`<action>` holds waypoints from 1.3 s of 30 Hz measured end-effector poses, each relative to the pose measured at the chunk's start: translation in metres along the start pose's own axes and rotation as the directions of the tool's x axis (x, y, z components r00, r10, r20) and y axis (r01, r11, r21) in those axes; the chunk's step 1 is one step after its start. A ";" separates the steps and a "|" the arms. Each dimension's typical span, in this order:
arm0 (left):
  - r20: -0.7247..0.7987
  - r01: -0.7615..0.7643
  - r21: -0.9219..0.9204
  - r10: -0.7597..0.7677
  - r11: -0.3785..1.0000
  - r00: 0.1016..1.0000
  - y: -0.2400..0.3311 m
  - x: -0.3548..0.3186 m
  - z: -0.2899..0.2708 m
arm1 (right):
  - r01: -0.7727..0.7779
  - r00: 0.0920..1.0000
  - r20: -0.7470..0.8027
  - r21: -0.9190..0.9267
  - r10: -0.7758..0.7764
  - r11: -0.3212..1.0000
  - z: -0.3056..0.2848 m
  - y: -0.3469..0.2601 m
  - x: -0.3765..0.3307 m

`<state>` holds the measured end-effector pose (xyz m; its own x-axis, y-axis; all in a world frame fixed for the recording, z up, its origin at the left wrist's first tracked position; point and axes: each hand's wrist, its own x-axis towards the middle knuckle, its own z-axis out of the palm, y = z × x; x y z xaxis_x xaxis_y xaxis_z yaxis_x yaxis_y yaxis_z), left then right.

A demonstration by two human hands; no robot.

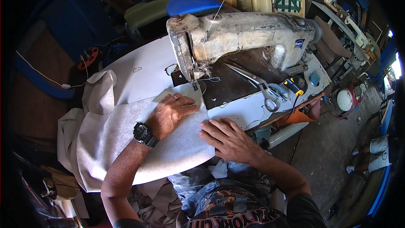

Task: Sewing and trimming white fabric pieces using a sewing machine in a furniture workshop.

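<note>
Head view looking straight down, and both hands are flat on a pale grey-white fabric (126,135) spread across the middle of the frame. That cloth is a soft, matte sheet, slightly fuzzy in texture, lying smooth under the palms, then bunching into folds and a turned-up corner toward the left, where it spills off the edge of the white table (143,69). Its near edge curves in a rounded sweep toward the lower centre. The left hand (171,114), wearing a ring and a black wristwatch (144,134), presses down with fingers spread and pointing right toward the needle area (196,85); nothing is gripped, the palm just lies open on the cloth. The right hand (228,137) sits just right of it, fingers extended and close together, fingertips on the fabric's right edge, also flat and open, clamped on nothing. Just above the hands stands a worn, cream-coloured sewing machine (244,33), its head reaching down at centre frame, with the fabric's upper edge tucked in right beneath it. On the dark bed to the right lie scissors (261,86), well apart from the cloth, and beside them a yellow-and-black tool (295,85).
</note>
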<state>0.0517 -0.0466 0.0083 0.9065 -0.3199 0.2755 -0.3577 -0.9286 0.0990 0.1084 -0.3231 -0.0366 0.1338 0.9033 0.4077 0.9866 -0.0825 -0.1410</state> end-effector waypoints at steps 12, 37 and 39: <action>-0.027 0.018 0.058 -0.017 0.998 0.999 -0.008 0.007 0.006 | 0.048 0.997 0.058 0.120 -0.055 0.992 -0.021 -0.002 0.019; 0.056 -0.065 0.319 0.050 0.946 0.997 -0.002 0.028 -0.006 | 0.003 1.000 -0.011 0.068 -0.003 0.998 0.018 -0.034 0.043; 0.047 -0.063 0.363 0.049 0.930 0.998 0.001 0.029 -0.008 | -0.005 1.000 0.005 0.064 0.005 0.998 0.020 -0.036 0.043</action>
<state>0.0754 -0.0556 0.0245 0.8972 -0.3738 0.2351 -0.3082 -0.9114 -0.2727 0.0767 -0.2728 -0.0322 0.1379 0.9049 0.4026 0.9779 -0.0598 -0.2005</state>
